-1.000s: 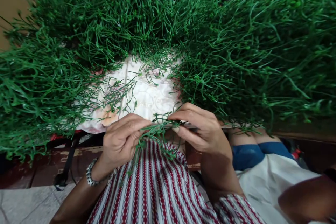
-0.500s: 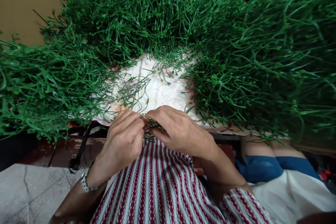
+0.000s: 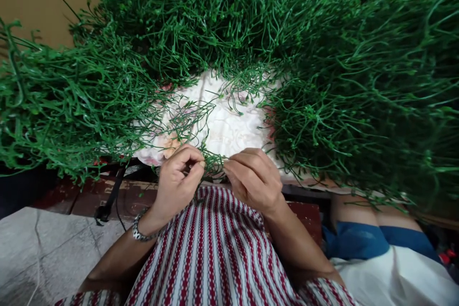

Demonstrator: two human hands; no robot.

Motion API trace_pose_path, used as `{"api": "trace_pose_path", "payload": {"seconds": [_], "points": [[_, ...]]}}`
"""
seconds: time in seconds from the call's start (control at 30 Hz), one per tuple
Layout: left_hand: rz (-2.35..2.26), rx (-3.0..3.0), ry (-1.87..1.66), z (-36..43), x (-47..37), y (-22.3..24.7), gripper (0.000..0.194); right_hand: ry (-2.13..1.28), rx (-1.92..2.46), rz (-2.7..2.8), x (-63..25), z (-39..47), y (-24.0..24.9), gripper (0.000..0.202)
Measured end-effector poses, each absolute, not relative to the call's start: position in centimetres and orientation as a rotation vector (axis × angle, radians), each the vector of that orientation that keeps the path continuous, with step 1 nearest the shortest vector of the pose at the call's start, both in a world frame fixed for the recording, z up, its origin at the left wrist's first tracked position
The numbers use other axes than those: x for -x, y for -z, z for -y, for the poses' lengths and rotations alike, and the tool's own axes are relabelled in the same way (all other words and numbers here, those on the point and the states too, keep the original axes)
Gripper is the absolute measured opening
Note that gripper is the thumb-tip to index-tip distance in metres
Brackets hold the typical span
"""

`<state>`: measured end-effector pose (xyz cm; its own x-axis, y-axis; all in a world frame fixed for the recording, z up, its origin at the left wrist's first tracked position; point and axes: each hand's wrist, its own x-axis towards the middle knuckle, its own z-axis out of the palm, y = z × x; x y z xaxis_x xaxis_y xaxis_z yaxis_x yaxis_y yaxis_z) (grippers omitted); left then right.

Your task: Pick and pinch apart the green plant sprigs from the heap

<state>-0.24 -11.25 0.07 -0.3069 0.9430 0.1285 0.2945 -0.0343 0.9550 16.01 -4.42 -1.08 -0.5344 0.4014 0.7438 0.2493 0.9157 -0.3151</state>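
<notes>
Thin green stems (image 3: 214,163) with small forked tips, plastic in look, stretch between my two hands above the near edge of the cloth. My left hand (image 3: 181,178), with a metal-banded watch on its wrist, pinches them between thumb and forefinger. On the other side, my right hand (image 3: 255,179) has its fingers closed round the right end of the stems; its fingertips are partly hidden. A loose bunch of stems (image 3: 182,117) lies on the white flowered cloth (image 3: 229,131) just beyond my hands.
Large heaps of green stems rise at the left (image 3: 71,105), the back (image 3: 222,14) and the right (image 3: 344,100). A black strap (image 3: 112,196) hangs at the table's near left edge. Another person's knees (image 3: 358,236) are close by at the right.
My hands have moved apart, and the stems between them now show more plainly. My right hand has shifted right. The whole view has moved slightly.
</notes>
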Motion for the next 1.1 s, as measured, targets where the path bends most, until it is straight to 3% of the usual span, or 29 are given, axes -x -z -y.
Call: {"api": "trace_pose_path", "payload": {"seconds": [0.2, 0.33, 0.43, 0.57, 0.73, 0.87, 1.1], "points": [[-1.718, -1.273, -1.509, 11.0, 0.1, 0.6, 0.012, -0.308, 0.441, 2.223, -16.3, 5.4, 2.4, 0.020], [-1.710, -1.359, -1.423, 11.1, 0.2, 0.8, 0.010, -0.499, 0.455, 2.478, -17.1, 5.7, 1.5, 0.005], [-1.702, -1.539, -1.305, 11.3, 0.3, 0.7, 0.010, -0.618, 0.483, 2.283, -18.2, 5.6, -0.5, 0.007], [-1.661, -1.744, -1.149, 11.6, 0.2, 0.4, 0.012, -0.679, 0.574, 1.980, -18.9, 4.4, -2.7, 0.014], [-1.600, -1.810, -1.119, 11.6, 0.0, 0.4, 0.012, -0.884, 0.446, 2.284, -17.6, 2.4, -1.1, 0.040], [-1.499, -1.750, -1.158, 11.8, 0.0, 0.6, 0.012, -1.073, 0.317, 2.195, -16.6, 2.1, 1.6, 0.021], [-1.667, -1.659, -1.055, 11.9, -0.5, 0.0, 0.008, -0.832, 0.464, 2.172, -16.1, 3.7, 2.6, 0.007]]}}
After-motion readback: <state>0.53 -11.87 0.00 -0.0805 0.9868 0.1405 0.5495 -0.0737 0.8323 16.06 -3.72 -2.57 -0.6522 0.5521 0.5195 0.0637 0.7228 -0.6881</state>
